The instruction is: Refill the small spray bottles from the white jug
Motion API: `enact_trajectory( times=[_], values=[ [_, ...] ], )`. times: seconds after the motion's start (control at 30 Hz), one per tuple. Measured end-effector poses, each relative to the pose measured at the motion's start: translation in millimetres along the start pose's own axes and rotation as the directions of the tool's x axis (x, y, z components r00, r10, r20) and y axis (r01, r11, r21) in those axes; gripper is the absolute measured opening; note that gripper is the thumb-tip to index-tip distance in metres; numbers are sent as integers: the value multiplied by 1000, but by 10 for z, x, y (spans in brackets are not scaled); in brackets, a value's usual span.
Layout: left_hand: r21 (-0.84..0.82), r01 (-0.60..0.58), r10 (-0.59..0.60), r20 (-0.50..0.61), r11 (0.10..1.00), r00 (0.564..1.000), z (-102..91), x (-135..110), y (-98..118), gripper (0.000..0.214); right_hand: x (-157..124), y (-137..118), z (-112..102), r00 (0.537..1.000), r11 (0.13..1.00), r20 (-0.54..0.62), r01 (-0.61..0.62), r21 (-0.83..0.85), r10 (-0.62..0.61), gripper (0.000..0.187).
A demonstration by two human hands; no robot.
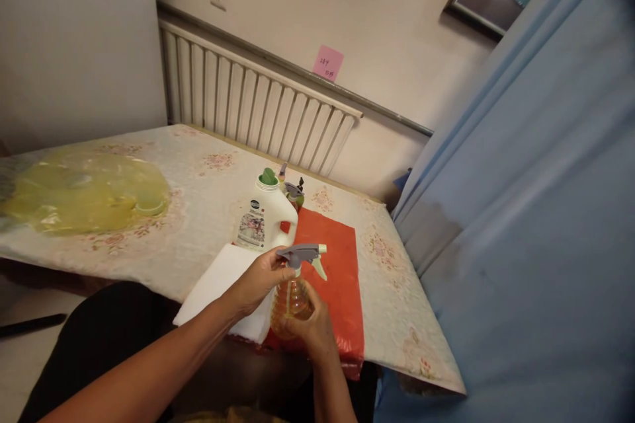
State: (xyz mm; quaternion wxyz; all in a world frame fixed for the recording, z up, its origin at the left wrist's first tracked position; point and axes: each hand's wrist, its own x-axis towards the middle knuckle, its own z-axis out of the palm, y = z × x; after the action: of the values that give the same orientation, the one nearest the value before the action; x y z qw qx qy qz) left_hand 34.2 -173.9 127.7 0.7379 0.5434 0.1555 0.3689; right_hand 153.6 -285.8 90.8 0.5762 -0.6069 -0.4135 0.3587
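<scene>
A clear spray bottle (288,307) with amber liquid stands upright in front of me, near the table's front edge. My left hand (265,276) is closed on its grey trigger head (300,253) at the neck. Lower down, my right hand (313,324) wraps round the bottle's body. Just behind is a white jug (268,211) with a handle, a printed label and a green piece in its mouth. Beneath the bottle lie a white folded cloth or pad (213,284) and a red plastic sheet (337,271).
More small bottles (294,193) stand behind the jug, partly hidden. A yellow transparent plastic bag (84,188) lies on the left of the flowered tablecloth (198,211). A radiator (248,92) runs along the wall, and a blue curtain (520,198) hangs at the right.
</scene>
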Motion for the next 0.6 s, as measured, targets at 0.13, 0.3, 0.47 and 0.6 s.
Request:
enact_trajectory(
  times=[0.13, 0.3, 0.47, 0.6],
  values=[
    [-79, -10, 17, 92, 997, 996, 1, 3, 29, 39, 1, -3, -12, 999, 1000, 37, -8, 24, 7, 70],
    [-29, -33, 35, 47, 999, 998, 13, -16, 12, 42, -1, 7, 14, 1000, 1000, -11, 7, 21, -7, 72],
    [39, -34, 31, 59, 999, 998, -18, 5, -26, 45, 14, 50, 16, 998, 996, 23, -51, 70, 50, 73],
    [212, -39, 38, 10, 977, 999, -177, 47, -232, 45, 208, 119, -122, 997, 996, -27, -69, 64, 71, 70]
  ],
)
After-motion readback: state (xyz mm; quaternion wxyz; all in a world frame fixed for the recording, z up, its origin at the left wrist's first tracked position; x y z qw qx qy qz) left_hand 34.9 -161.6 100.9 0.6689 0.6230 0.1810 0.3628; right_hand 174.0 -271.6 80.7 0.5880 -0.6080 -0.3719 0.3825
